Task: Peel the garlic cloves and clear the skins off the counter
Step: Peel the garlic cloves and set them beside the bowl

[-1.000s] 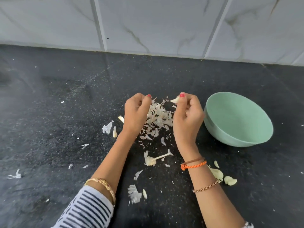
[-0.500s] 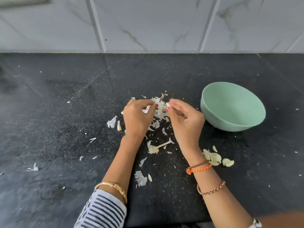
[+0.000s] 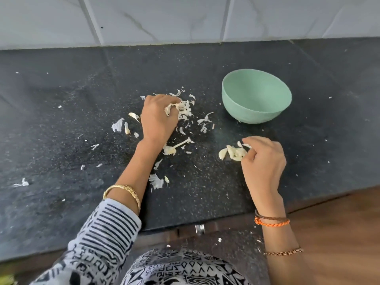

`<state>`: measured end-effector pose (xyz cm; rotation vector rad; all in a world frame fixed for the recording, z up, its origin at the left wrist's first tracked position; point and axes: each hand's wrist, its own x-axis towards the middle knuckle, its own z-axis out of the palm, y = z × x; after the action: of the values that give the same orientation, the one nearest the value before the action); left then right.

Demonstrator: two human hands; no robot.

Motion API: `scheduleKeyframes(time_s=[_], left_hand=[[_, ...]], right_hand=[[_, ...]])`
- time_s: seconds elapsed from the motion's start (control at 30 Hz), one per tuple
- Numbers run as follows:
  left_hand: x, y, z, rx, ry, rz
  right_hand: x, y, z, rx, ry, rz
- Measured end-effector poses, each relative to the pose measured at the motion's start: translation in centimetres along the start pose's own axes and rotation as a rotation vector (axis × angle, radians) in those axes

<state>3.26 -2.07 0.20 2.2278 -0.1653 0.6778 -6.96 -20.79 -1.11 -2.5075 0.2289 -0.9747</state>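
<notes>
Head view: the hands, close together over the skins a moment ago, are now apart. The left hand (image 3: 158, 118) clutches a wad from the pile of skins (image 3: 185, 109) on the counter (image 3: 61, 120). The right hand (image 3: 262, 159) has dropped to the peeled cloves (image 3: 233, 152), its curled fingertips hiding whether it pinches one. The green bowl (image 3: 257, 95) shows nothing inside.

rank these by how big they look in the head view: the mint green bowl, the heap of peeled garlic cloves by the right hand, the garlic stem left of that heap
1. Round mint green plastic bowl, clearly largest.
2. Heap of pale peeled garlic cloves, partly hidden by the right hand.
3. Thin pale garlic stem with its root end, close to the heap in length, far slimmer.
</notes>
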Motion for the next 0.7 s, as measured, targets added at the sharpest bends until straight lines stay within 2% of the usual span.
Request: scheduleKeyframes(time_s=[0.17,0.27,0.33,0.53,0.63,0.7], left_hand=[[-0.3,-0.2,0.1,0.000,0.010,-0.034],[-0.4,-0.2,0.2,-0.006,0.030,-0.043],[-0.4,-0.2,0.0,-0.027,0.051,-0.054],[0.6,-0.6,-0.6,-0.044,0.089,-0.161],[1.8,-1.2,-0.5,-0.019,0.079,-0.148],[2.6,-1.6,-0.4,0.029,0.065,-0.151]], right_hand=[[-0.2,0.1,-0.5,0.053,0.006,0.059],[0.7,-1.2,-0.6,0.163,0.035,0.054],[1.9,-2.7,-0.3,0.254,-0.011,0.035],[5.8,-7.5,2.8,0.437,-0.326,-0.027],[7.6,-9.0,5.1,0.380,-0.508,-0.026],[8.6,-9.6,6.9,0.255,-0.616,-0.099]])
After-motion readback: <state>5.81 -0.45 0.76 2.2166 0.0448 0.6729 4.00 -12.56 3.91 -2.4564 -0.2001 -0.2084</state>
